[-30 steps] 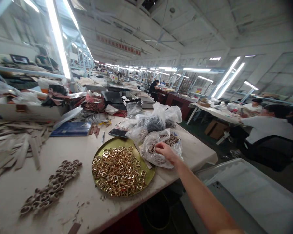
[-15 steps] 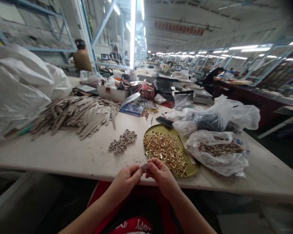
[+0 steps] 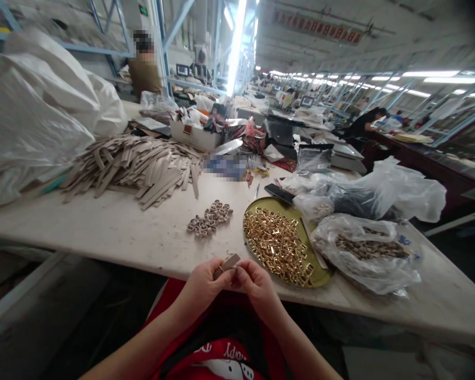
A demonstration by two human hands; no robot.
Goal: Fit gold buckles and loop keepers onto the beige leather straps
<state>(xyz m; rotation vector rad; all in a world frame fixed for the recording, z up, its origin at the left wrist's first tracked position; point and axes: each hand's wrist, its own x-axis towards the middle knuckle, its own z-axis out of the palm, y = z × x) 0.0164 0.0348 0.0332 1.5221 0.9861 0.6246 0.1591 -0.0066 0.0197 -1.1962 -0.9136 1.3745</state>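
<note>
The left hand (image 3: 200,293) and the right hand (image 3: 257,290) are held together just in front of the round brass tray (image 3: 257,203), at the near edge of the tabletop (image 3: 103,224), and are closed from both sides on a short tan strip (image 3: 227,265). The strip is located just left of the tray, above the tabletop edge, and is tilted up toward the tray; its lower end is partly covered by the fingers, so the exact grip cannot be determined. A small dark or metal part may be present at that end, but it is too small to be identified. The tray is loaded with gold rectangular buckles (image 3: 277,245). A cluster of tan loops (image 3: 209,219) is laid out on the tabletop left of the tray, and a larger heap of long tan strips (image 3: 134,169) lies farther left. A clear plastic bag of brown pieces (image 3: 364,253) is placed right of the tray, with a black phone (image 3: 279,193) beyond the tray. The step in hand is judged to be close handwork on this single strip, with both hands engaged. The next move is judged to call for a steady pinch on the strip, as the buckles and loops lie within near reach.
</note>
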